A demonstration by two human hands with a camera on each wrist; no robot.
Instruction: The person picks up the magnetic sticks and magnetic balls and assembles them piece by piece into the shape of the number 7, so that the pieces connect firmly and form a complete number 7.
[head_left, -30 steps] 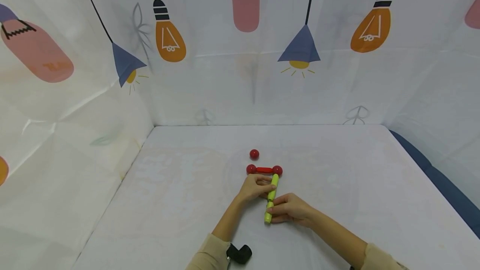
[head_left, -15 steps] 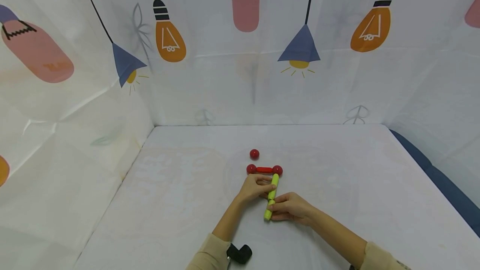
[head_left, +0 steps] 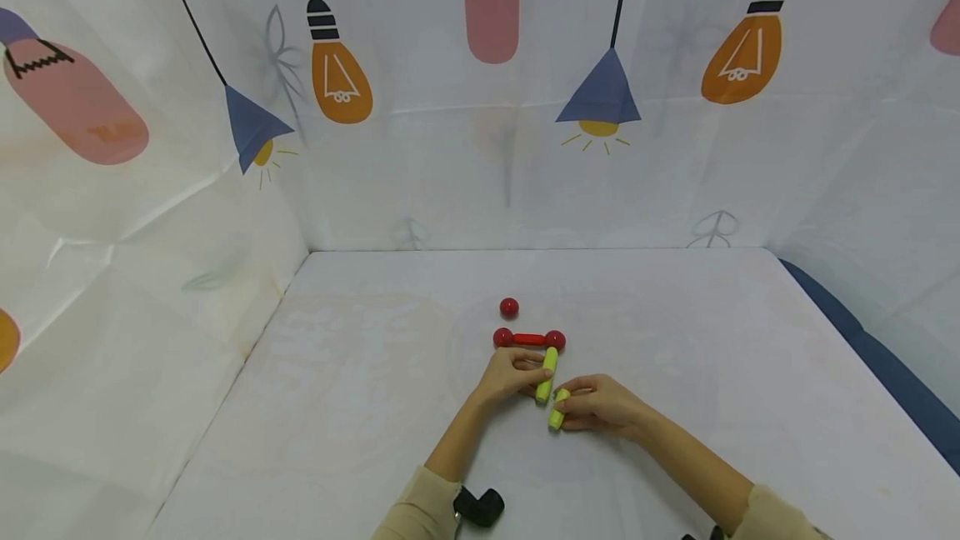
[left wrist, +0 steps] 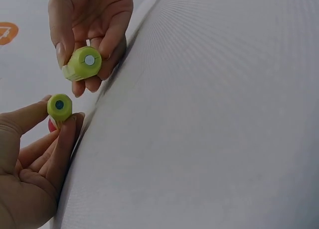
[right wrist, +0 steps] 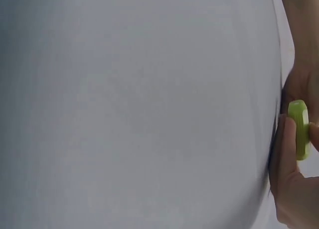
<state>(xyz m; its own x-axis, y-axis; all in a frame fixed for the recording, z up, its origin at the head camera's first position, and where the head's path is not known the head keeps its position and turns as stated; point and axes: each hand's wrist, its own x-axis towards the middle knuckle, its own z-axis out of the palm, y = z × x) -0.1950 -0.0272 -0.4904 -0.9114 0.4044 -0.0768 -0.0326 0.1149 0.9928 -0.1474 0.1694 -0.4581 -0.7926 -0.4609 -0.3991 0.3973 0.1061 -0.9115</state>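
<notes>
My left hand [head_left: 508, 375] pinches a yellow-green magnetic stick [head_left: 551, 362] between thumb and fingers. The stick's far end is right at a red ball [head_left: 555, 341]; its near end, with a dark round centre, faces the left wrist view. My right hand [head_left: 603, 405] pinches another yellow-green magnetic stick [head_left: 557, 419], tilted, a small gap to the right of the first one's near end. In the left wrist view a pale round disc shows in the end of this second stick [left wrist: 82, 64]. A short red stick [head_left: 528, 340] lies between that red ball and a second red ball [head_left: 503, 337].
A third red ball [head_left: 509, 308] lies alone farther back on the white table [head_left: 375, 373]. Behind stands a white sheet [head_left: 450, 165] printed with lamps and bulbs. A black strap piece [head_left: 480, 508] sits at the left sleeve.
The two yellow-green sticks, end to end before, are now apart. My right hand has moved to the right and slightly away with its stick. The left hand has stayed in place.
</notes>
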